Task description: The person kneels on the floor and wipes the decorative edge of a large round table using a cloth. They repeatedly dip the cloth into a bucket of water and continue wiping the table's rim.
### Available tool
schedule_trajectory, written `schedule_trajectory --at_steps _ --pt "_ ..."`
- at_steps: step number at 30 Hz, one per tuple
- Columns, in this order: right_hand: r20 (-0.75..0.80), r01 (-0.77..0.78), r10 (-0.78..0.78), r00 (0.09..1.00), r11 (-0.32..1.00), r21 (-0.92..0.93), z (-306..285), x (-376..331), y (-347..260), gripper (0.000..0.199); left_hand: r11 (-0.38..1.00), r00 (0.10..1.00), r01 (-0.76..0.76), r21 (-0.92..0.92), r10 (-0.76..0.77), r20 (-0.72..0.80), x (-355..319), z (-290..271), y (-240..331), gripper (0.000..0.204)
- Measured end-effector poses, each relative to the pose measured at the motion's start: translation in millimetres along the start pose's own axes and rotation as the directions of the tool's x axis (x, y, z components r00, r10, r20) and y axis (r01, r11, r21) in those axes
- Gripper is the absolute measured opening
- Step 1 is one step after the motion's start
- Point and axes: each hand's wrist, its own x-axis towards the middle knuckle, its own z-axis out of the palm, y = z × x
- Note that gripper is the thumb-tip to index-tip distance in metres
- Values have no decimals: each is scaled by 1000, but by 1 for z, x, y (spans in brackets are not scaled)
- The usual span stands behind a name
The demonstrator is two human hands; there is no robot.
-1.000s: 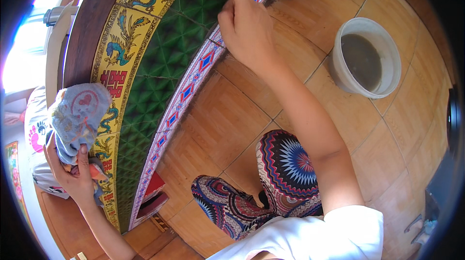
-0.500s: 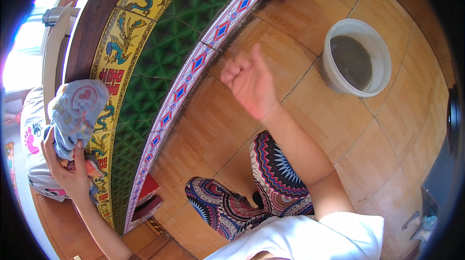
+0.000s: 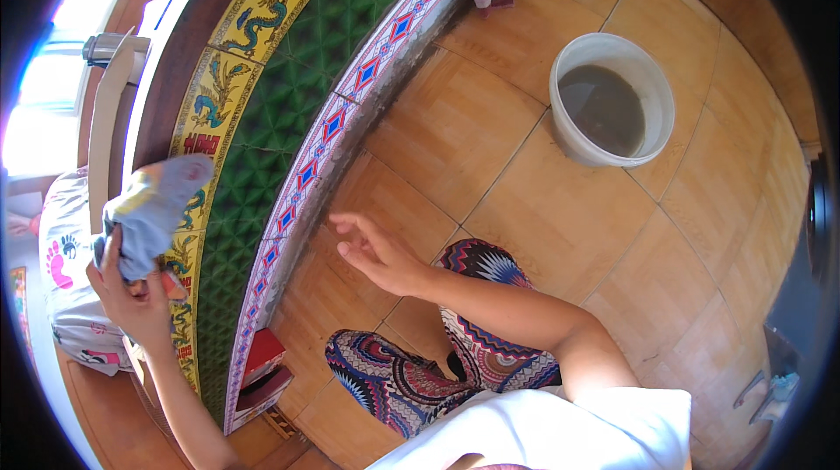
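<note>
The left hand was clamped on a bunched blue-grey cloth, pressed to the yellow dragon tiles at the ledge's upper edge. The right hand hung open, empty, above the floor. Firm, flat wiping strokes would probably serve best.

1. The left hand is raised at the near left, fingers closed in a grip, forearm running up from the lower edge.
2. The right hand hangs open, fingers spread and pointing left, arm bent at the elbow.
</note>
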Motion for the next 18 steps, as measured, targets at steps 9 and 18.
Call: schedule_trajectory --at_steps 9,18 --pt "-127 686 -756 643 641 -345 24 32 -53 99 866 873 85 -492 174 456 9 -10 140 80" --pt "-456 468 -688 564 722 -511 64 96 -61 85 946 934 -324 -23 324 151 109 -13 60 90"
